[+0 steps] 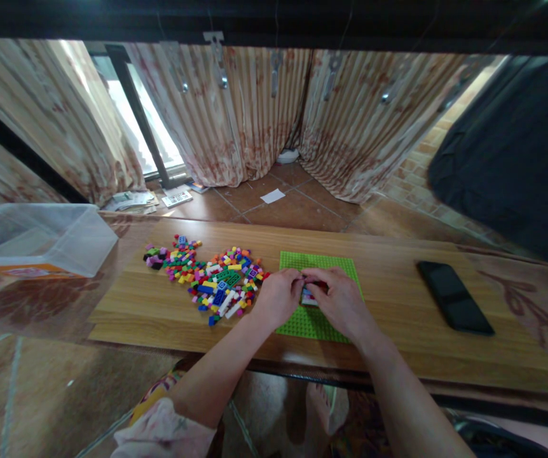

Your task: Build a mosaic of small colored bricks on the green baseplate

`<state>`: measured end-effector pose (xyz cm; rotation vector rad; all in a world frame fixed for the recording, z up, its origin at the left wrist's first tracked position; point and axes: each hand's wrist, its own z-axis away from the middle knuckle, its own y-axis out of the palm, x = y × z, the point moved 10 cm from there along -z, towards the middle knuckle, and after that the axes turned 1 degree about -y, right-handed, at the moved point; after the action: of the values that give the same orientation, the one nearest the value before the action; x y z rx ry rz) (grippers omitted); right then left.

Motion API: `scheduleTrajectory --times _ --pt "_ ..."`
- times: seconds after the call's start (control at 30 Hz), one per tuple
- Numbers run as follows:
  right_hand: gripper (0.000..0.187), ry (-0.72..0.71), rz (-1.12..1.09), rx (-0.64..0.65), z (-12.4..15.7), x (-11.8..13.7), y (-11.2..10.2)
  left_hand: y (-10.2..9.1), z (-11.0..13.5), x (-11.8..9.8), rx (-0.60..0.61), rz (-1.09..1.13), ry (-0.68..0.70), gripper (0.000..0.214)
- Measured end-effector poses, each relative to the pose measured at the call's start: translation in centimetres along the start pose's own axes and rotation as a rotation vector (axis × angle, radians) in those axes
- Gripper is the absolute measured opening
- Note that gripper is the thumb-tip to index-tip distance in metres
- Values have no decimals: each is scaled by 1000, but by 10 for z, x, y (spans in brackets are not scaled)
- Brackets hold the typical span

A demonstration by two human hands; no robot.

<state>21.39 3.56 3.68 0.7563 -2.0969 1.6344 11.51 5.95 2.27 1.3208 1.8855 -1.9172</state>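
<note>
My left hand and my right hand meet over a green studded baseplate on the wooden board. Both have their fingers closed, the tips close together above the plate. Whatever lies between the fingertips is too small and too covered to name. Just under my right fingers, a small group of toy bricks, with white, light blue and red showing, sits on the baseplate, partly hidden by the hand. A heap of loose multicoloured toy bricks spreads over the board to the left of my left hand.
A black phone lies on the wooden board at the right. On the far left stands a clear plastic bin with an orange label. Beyond the table are patterned curtains and papers on the tiled floor.
</note>
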Motion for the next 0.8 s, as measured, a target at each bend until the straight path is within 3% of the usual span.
scheduleTrajectory --times 0.27,0.47,0.8 --pt "28 57 4 -55 -2 0 -4 3 0 14 16 91 -171 26" --pt "28 48 6 -45 -1 1 -4 6 -3 18 22 286 -147 21" --pt "28 33 1 -19 1 2 -3 9 -2 18 58 351 -142 21"
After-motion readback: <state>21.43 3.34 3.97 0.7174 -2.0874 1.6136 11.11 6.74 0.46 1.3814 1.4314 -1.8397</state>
